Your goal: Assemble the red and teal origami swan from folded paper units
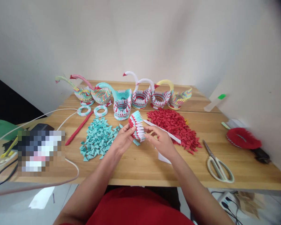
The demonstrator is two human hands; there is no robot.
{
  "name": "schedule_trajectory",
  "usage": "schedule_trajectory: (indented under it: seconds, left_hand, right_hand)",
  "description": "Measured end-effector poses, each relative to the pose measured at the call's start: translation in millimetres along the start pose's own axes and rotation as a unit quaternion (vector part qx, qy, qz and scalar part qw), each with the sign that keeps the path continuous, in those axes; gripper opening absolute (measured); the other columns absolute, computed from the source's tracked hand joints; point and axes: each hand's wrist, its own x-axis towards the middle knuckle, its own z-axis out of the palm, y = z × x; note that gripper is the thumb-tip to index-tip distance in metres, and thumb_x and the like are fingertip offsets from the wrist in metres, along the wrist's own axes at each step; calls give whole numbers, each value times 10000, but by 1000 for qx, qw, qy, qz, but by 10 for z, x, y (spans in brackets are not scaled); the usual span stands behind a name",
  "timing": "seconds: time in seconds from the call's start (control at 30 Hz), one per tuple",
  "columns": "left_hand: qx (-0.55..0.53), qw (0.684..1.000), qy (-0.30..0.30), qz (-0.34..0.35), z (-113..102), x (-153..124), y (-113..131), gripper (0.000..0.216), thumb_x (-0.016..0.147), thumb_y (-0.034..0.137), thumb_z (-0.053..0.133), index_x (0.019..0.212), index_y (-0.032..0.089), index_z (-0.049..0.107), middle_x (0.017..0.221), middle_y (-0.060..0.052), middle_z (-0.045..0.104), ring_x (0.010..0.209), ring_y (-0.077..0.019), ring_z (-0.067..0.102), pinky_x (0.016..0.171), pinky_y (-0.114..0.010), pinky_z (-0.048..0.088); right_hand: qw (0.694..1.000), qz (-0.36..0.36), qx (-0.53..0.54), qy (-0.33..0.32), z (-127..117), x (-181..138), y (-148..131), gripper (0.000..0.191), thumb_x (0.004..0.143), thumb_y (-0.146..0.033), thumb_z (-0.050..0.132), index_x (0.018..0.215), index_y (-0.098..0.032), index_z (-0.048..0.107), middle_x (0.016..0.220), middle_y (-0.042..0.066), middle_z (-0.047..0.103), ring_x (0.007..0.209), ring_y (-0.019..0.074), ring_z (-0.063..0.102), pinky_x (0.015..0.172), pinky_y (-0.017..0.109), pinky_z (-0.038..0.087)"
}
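Note:
Tilted on its side above the table, a swan body of folded paper pieces [137, 125] shows rows of red, white and light blue. My left hand [124, 137] grips it from the left, thumb on its near side. At its right edge are the closed fingers of my right hand [157, 137], touching the white points; any single small piece between them is too small to make out. Left of my hands lies a heap of turquoise paper triangles [97, 139]. A heap of red paper triangles [175, 128] spreads behind my right hand, with a long white paper strip [165, 131] in front.
Several finished paper swans [121, 107] stand along the back. Two paper rings [100, 106] and a red paper neck [78, 129] lie at left, near cables [77, 170]. Scissors [217, 165] and a red paper ring [242, 138] are at right.

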Motion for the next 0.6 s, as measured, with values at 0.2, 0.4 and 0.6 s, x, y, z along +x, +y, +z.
schedule_trajectory:
  seconds: [0.2,0.4,0.6]
  left_hand:
    - [18,1000,-6,9,37,-19,7,416,662,308,855,1017,180,681,980,-51,727,949,-224,682,892,-355,517]
    - [64,996,-1,55,22,3,-36,428,648,298,859,1030,201,690,1018,-44,728,973,-221,671,896,-337,495]
    - [68,995,18,68,-5,32,-64,418,637,289,863,1014,198,708,1016,-43,730,951,-208,663,909,-329,478]
  right_hand:
    - [999,2,34,19,27,44,-47,189,860,-364,612,932,-214,702,904,31,733,763,186,664,693,302,527]
    - [998,16,43,36,48,122,-54,186,846,-359,600,754,-218,678,723,-2,706,662,172,632,598,269,499]
    - [999,-16,17,36,39,170,40,194,850,-363,600,756,-213,680,739,11,708,694,183,632,661,287,493]
